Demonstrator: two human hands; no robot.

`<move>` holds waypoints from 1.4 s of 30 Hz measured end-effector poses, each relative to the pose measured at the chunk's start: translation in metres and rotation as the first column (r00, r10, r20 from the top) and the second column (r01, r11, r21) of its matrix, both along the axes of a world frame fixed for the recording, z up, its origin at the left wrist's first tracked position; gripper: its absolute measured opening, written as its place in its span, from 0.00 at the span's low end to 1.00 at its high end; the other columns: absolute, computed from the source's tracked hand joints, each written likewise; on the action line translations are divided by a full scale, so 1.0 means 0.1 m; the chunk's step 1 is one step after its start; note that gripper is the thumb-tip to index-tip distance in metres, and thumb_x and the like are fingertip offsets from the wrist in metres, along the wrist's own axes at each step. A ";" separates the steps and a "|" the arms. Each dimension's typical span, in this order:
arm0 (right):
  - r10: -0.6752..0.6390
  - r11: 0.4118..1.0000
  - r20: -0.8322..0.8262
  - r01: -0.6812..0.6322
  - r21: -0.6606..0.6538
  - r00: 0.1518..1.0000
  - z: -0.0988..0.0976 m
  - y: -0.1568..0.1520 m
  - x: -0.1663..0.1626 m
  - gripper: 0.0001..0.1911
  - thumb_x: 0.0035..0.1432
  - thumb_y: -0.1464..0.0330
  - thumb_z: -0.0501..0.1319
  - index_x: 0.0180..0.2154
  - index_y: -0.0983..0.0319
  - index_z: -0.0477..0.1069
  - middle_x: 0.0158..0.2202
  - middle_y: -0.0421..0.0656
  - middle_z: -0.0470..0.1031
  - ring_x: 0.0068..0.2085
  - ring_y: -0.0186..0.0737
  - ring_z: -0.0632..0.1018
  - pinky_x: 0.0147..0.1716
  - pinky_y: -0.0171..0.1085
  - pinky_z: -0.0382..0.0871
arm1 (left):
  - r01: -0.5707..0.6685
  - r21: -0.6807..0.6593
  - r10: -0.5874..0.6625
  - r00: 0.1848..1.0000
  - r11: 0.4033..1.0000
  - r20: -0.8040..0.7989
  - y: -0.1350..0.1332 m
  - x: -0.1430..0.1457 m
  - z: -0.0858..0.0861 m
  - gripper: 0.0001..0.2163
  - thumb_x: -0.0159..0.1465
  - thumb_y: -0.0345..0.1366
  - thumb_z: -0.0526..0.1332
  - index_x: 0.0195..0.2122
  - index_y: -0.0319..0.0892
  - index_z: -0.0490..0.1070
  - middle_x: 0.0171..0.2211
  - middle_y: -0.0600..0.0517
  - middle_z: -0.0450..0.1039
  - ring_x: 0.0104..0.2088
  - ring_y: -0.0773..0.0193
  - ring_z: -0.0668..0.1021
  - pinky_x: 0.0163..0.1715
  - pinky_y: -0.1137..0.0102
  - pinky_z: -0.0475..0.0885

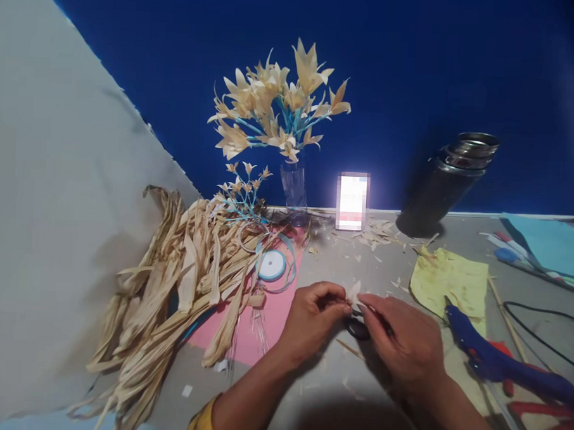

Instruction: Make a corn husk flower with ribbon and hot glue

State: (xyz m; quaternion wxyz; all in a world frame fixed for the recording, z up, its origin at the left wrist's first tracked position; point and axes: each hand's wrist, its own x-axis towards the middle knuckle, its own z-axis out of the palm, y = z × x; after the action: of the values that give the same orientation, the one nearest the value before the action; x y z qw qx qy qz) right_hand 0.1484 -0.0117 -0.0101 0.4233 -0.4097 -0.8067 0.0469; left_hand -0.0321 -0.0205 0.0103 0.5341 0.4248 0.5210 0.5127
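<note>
Between the fingertips of both hands is a small, pale petal-shaped piece of dried husk (355, 290). My left hand (313, 321) pinches at its lower left, thumb and forefinger together. From the other side my right hand (405, 337) closes on it with bent fingers. The fingers cover the piece's lower end. Just under the fingertips, a black loop (357, 331), partly hidden, looks like a scissor handle; whether a hand touches it I cannot tell. Small husk scraps lie on the table around the hands.
Dried husks (184, 280) pile up at left beside a ribbon spool (270, 265) on pink paper (282, 322). A glass vase (294, 190) of husk flowers, a glowing screen (351, 202) and a dark flask (440, 190) stand behind. A blue glue gun (499, 364) lies right, over yellow paper (448, 279).
</note>
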 end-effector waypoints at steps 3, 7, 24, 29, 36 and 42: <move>0.005 0.973 -0.181 -0.046 -0.226 0.983 0.02 -0.03 0.00 0.16 0.73 0.58 0.54 0.43 0.60 0.77 0.22 0.37 0.75 0.21 0.36 0.73 0.25 0.35 0.64 | -0.060 0.020 0.059 0.998 0.998 0.023 0.02 0.00 -0.03 0.01 0.52 0.30 0.69 0.27 0.40 0.81 0.25 0.52 0.77 0.27 0.66 0.75 0.30 0.71 0.69; -0.109 0.833 -0.408 -0.140 -0.535 0.906 0.06 -0.09 -0.07 0.28 0.75 0.52 0.43 0.37 0.58 0.75 0.19 0.36 0.68 0.21 0.36 0.70 0.23 0.34 0.63 | -0.117 -0.107 0.137 0.969 0.987 0.205 0.06 -0.01 -0.06 0.08 0.47 0.31 0.74 0.27 0.39 0.78 0.21 0.52 0.77 0.22 0.66 0.75 0.26 0.72 0.68; 0.032 0.460 -0.453 -0.416 -0.784 0.891 0.07 -0.14 -0.24 0.28 0.72 0.54 0.47 0.22 0.58 0.63 0.18 0.35 0.63 0.23 0.35 0.66 0.29 0.37 0.60 | 0.248 -0.301 0.085 0.626 0.921 0.775 0.07 -0.01 -0.12 0.08 0.54 0.27 0.75 0.30 0.32 0.78 0.28 0.51 0.74 0.23 0.72 0.73 0.24 0.76 0.70; 0.039 0.443 -0.424 -0.396 -0.804 0.905 0.12 -0.13 -0.24 0.28 0.70 0.53 0.47 0.20 0.58 0.61 0.18 0.36 0.63 0.24 0.36 0.67 0.31 0.37 0.60 | 0.259 -0.315 0.091 0.624 0.913 0.776 0.05 0.00 -0.15 0.06 0.54 0.25 0.75 0.28 0.32 0.78 0.27 0.49 0.75 0.24 0.73 0.74 0.25 0.78 0.71; 0.055 0.468 -0.407 -0.384 -0.796 0.912 0.16 -0.12 -0.25 0.29 0.70 0.52 0.47 0.18 0.57 0.59 0.17 0.37 0.64 0.24 0.37 0.68 0.30 0.37 0.61 | 0.291 -0.308 0.059 0.632 0.906 0.773 0.05 0.01 -0.17 0.06 0.55 0.27 0.75 0.30 0.32 0.79 0.26 0.51 0.74 0.23 0.73 0.74 0.25 0.79 0.72; 0.066 0.507 -0.395 -0.371 -0.778 0.916 0.13 -0.14 -0.25 0.30 0.71 0.51 0.47 0.19 0.56 0.59 0.18 0.37 0.65 0.25 0.38 0.68 0.30 0.38 0.60 | 0.289 -0.295 0.047 0.638 0.911 0.769 0.04 0.01 -0.17 0.08 0.54 0.28 0.76 0.30 0.31 0.79 0.25 0.51 0.73 0.22 0.73 0.73 0.26 0.79 0.72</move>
State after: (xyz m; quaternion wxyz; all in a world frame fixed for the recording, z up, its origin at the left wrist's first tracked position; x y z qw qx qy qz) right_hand 0.1230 -0.0260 0.0030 0.2871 -0.4419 -0.6509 0.5464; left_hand -0.0310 -0.0164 -0.0070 0.8103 0.0888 0.3090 0.4900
